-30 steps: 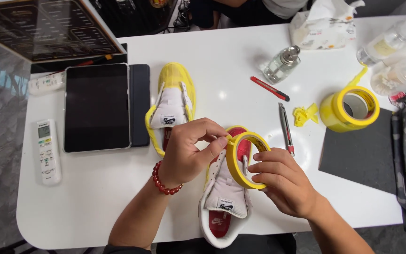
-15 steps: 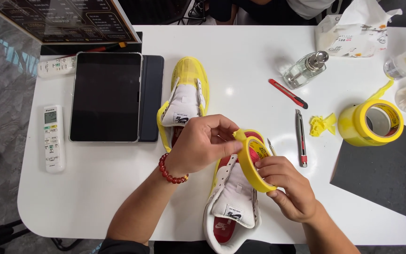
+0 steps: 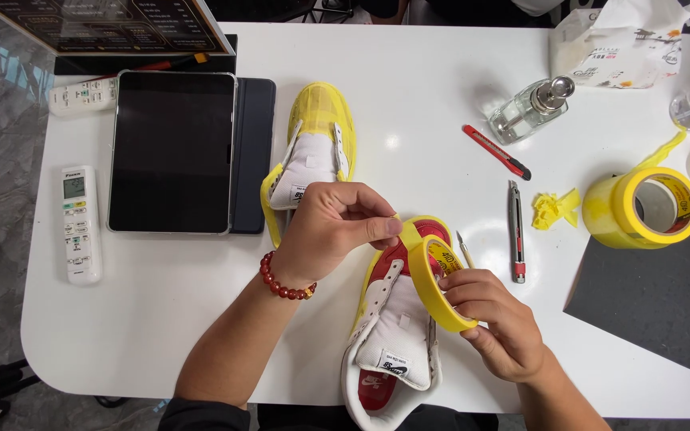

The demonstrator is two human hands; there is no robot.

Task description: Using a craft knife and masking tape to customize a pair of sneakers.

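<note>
I am seeing two high-top shoes: the red-and-white leather one (image 3: 397, 319) lying under my fingers, the yellow-taped one (image 3: 317, 144) beyond them. Two yellow masking-tape rolls: my right hand (image 3: 497, 331) is gripping the narrow one (image 3: 433, 275), my left hand (image 3: 337, 227) pinching its end; the wide one (image 3: 640, 207) is sitting well right. Two cutters lie between.

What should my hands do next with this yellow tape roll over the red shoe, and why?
Probably pull a short strip free. The left hand pinches the tape's loose end at the top of the yellow tape roll, which the right hand holds upright over the red shoe. That shoe shows bare red and white parts, while the other shoe looks wrapped in yellow.
</note>
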